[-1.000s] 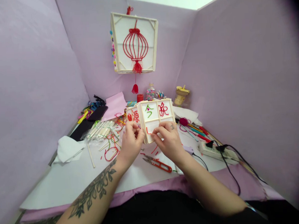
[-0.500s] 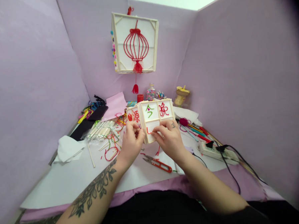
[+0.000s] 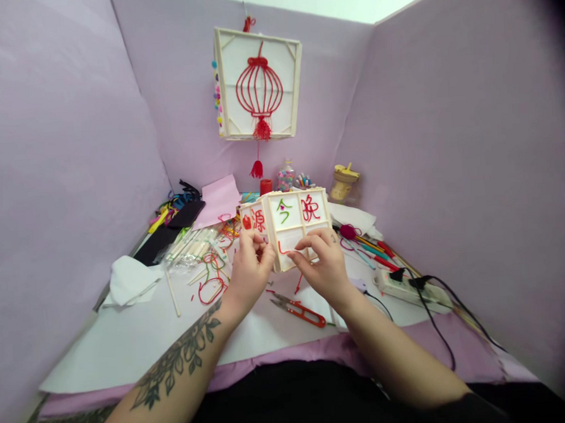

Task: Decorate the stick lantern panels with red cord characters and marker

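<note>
In the middle of the head view a small wooden-framed box with white panels faces me. Its upper front panels carry a green and a red yarn character; red ones show on its left face. My right hand reaches over the lower front panels, thumb and forefinger at the end of a short red yarn curved along the lower left panel. My left hand is closed against the box's left face and corner, thumb and forefinger together; what they pinch is hidden. Orange-handled thread snips lie below the box.
A larger lantern with a red yarn design hangs above. On the left lie bagged sticks, yarn scraps and white cloth. A power strip with cords, pens and a cup stand on the right.
My right forefinger has lifted slightly and the right hand has shifted a little, baring more of the red yarn. The left hand stays by the box; the whole view has shifted slightly.
</note>
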Tool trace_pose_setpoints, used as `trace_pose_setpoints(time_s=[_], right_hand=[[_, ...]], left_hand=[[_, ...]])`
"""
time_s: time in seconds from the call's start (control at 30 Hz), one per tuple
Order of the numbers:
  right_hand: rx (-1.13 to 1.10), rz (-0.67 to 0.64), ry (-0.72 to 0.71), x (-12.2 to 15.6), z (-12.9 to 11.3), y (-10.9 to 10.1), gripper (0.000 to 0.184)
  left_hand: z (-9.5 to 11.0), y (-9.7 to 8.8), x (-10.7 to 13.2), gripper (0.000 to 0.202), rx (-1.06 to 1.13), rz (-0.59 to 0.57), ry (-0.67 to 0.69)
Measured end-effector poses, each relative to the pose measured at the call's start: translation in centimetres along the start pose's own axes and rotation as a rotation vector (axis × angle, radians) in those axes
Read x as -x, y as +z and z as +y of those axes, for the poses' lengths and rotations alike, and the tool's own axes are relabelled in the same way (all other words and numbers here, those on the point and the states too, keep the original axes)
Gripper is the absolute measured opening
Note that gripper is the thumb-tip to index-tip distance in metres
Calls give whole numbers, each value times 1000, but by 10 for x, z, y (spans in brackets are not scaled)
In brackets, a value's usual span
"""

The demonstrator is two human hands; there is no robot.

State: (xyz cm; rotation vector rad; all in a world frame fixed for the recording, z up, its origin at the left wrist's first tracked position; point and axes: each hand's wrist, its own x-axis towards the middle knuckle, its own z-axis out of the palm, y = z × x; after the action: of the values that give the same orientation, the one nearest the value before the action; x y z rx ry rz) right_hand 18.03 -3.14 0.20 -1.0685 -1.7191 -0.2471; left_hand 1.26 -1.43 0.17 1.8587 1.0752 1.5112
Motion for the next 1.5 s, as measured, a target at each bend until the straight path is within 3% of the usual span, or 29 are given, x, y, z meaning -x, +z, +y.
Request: trace_pose_setpoints(time_s=[0.57, 0.8, 0.97, 1.1, 1.27, 1.5], right_hand=[[-50, -38, 98, -3, -8, 7, 15], [-172, 56, 197, 5, -8, -8, 14], [45, 87, 101, 24, -11, -13, 10], [192, 11, 120, 28, -14, -7, 14], [195, -52, 133, 21, -14, -4, 14], [161, -110, -21, 2, -8, -10, 9]], left_hand=[[-3, 0, 0, 14, -17, -11, 3], [-2, -1, 0, 13, -28, -14, 0], [-3, 0, 0, 12, -18, -19, -27], [-5, 0, 1, 14, -21, -13, -37], [-7, 0, 2, 15, -26, -12, -40], [-2, 0, 0, 14, -7, -15, -1]])
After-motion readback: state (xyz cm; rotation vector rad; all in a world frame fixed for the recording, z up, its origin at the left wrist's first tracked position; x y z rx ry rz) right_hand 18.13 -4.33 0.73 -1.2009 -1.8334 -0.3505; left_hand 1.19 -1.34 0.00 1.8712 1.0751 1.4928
